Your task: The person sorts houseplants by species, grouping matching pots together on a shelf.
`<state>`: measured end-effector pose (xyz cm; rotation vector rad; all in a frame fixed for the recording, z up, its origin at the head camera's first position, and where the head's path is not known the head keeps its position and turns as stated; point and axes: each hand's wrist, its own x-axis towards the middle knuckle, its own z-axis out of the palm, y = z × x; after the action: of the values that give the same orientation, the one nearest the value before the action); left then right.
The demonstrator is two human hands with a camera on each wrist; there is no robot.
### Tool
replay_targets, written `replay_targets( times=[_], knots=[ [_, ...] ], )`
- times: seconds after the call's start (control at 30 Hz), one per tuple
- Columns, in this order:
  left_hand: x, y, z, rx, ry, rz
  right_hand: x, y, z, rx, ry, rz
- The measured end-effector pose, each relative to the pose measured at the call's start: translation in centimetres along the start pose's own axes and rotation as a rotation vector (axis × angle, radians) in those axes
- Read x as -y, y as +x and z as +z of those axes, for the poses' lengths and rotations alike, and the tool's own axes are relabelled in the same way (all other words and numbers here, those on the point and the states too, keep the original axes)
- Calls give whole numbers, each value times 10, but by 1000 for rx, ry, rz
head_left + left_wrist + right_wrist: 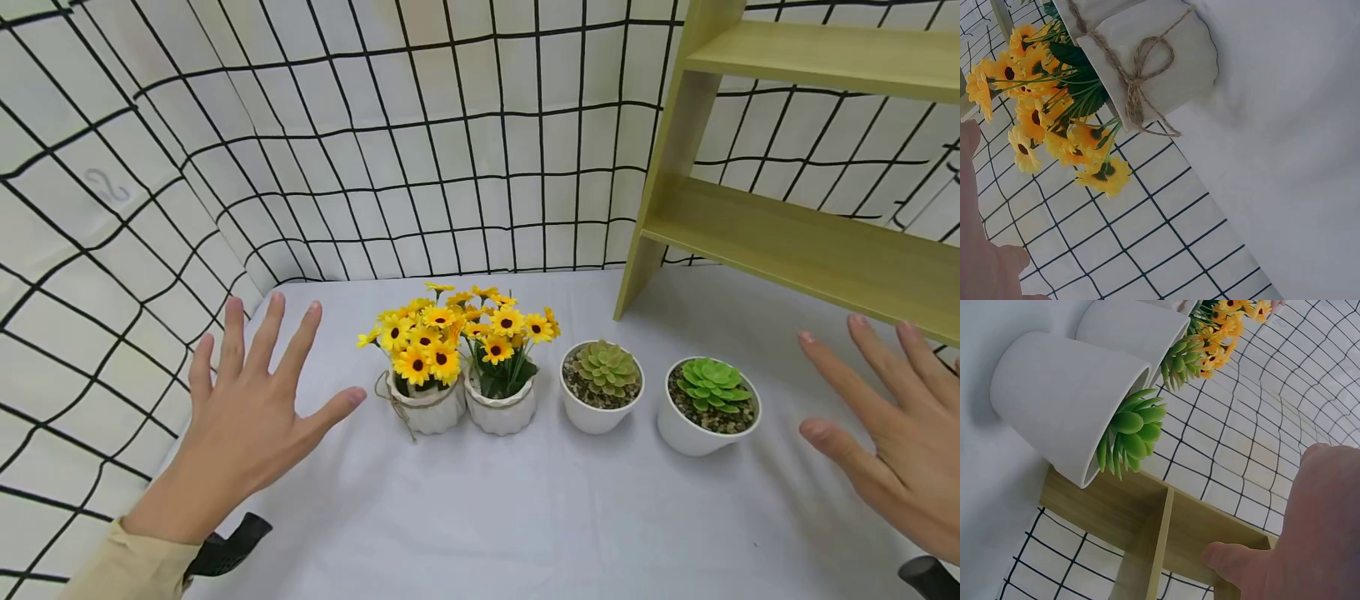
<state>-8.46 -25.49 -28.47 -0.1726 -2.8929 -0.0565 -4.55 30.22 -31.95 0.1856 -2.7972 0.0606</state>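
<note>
Two white pots of yellow artificial sunflowers stand side by side: the left flower pot (427,407), with a twine bow (1138,78), and the right flower pot (500,408). To their right are a dull green succulent (606,368) and a bright green succulent (712,385), each in a smooth white pot. My left hand (251,412) is spread in the air left of the flowers, touching nothing. My right hand (900,425), fingers also spread, hovers to the right of the bright green succulent and holds nothing; the frame edge cuts it off.
A wooden shelf unit (795,246) with two visible boards stands at the back right, behind the right hand. Black wire grid (442,133) over white sheeting lines the back and left sides. A white cloth (480,517) covers the table.
</note>
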Motion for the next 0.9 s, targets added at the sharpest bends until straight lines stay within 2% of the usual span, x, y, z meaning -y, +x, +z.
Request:
replay_targets(
  times=[0.23, 0.43, 0.53, 0.63, 0.8, 0.9],
  knots=[
    [-2, 4, -2, 10, 7, -1, 0, 4, -3, -93, 79, -34],
    [-4, 9, -4, -16, 7, 17, 3, 4, -7, -79, 77, -32],
    [-4, 10, -6, -24, 0, 22, 5, 6, -12, -98, 120, -41],
    [-4, 14, -7, -41, -22, 32, 8, 9, -18, -159, 213, -48],
    [-2, 26, -7, -109, -67, 60, 15, 17, -26, -301, 352, -61],
    [0, 35, -8, -140, -81, 65, 19, 21, -32, -360, 388, -77]
  ],
)
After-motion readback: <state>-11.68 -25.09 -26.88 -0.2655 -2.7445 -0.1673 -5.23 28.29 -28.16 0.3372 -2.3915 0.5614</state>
